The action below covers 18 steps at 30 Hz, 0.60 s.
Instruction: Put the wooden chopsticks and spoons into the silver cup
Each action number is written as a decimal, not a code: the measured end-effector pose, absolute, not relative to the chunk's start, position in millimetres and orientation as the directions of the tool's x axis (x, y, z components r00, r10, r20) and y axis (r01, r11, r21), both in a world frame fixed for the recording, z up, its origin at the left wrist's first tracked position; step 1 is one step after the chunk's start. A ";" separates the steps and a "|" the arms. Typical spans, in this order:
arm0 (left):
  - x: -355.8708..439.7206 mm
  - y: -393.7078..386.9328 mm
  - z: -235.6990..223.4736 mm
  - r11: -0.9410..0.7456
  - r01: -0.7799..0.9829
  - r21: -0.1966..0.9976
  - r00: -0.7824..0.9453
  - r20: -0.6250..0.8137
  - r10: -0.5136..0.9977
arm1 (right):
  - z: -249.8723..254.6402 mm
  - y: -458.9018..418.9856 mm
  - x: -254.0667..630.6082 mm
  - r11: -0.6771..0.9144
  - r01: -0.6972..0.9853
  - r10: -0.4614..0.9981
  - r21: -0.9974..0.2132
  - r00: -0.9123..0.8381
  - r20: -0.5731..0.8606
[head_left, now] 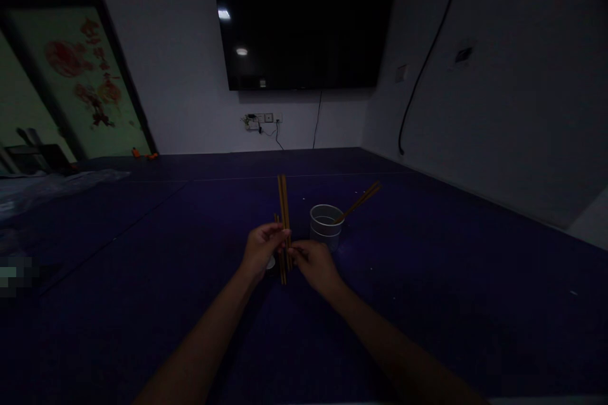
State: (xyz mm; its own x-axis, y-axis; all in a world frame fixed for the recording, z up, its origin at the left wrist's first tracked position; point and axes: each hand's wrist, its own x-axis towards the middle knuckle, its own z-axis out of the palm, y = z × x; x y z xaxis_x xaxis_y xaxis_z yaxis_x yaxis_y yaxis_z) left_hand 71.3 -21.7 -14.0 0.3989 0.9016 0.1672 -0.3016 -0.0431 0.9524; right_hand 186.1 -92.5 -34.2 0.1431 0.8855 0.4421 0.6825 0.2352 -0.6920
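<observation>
Brown chopsticks [284, 199] stand nearly upright between my two hands in the middle of the head view. My left hand [263, 245] grips them from the left, thumb and fingers pinched around them. Lower down, the fingertips of my right hand [314, 261] are closed on the same chopsticks. More chopsticks [284, 275] show behind and below my left hand, on or near the dark surface. Just beyond my right hand is a grey metal cup [325, 224], with a pair of chopsticks [361, 201] leaning out to the right. A small pale round thing [270, 262] is partly hidden by my left hand.
The broad dark blue surface [190, 228] reaches to the wall, with small white specks on it. Crumpled clear plastic [61, 190] lies at the left. A large television [308, 25] hangs on the wall above sockets and cables. Small orange things [145, 154] sit at the far left edge.
</observation>
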 end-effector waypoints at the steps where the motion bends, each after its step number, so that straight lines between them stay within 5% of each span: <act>1: 71.4 -23.4 -13.0 -0.058 -0.297 0.953 0.403 0.180 0.897 | -32.9 -92.8 186.6 0.237 0.682 0.873 -0.692 0.163 0.460; 13: 76.7 -28.9 -16.4 -0.241 -0.317 0.917 0.416 0.362 0.834 | -23.3 -97.7 192.2 0.353 0.651 0.715 -0.672 0.275 0.643; 18: 77.2 -33.7 -15.6 -0.152 -0.340 0.928 0.442 0.300 0.846 | -25.5 -97.0 191.4 0.361 0.614 0.725 -0.702 0.290 0.625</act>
State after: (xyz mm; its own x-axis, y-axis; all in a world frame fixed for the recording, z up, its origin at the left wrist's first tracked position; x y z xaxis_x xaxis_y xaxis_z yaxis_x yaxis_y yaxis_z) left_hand 77.2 -33.7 -15.6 0.4415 0.8456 0.3000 -0.3398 -0.1519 0.9282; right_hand 191.4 -97.0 -25.5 0.2898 0.7246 0.6253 0.6136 0.3607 -0.7024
